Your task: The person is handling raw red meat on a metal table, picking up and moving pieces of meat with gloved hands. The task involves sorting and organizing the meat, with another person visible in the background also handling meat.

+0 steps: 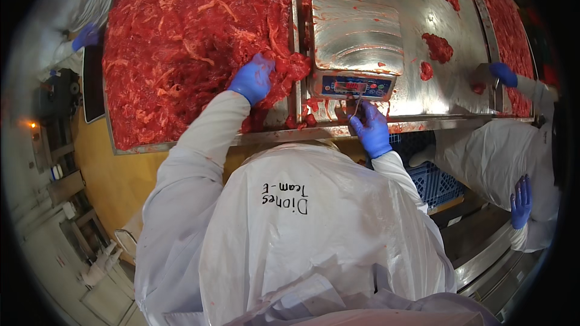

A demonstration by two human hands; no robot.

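Observation:
My blue-gloved left hand point(253, 79) is at the right edge of a large heap of raw red meat point(181, 45), its fingers curled on a moist piece of meat point(287, 65). My right hand point(372, 130), also gloved in blue, grips a small metal tool point(351, 111) with a thin handle, just in front of the scale. The tool's exact kind is hard to make out. Between and beyond my hands stands a bench scale point(358, 36) with a bare, smeared steel platform and a lit red display.
A metal divider point(297, 18) separates the heap from the steel worktop point(435, 95). Loose meat pieces point(438, 48) lie right of the scale. One co-worker's gloved hand point(503, 74) holds a flat tool at right; another person's hands point(86, 36) are at left. Blue crates point(435, 185) stand below.

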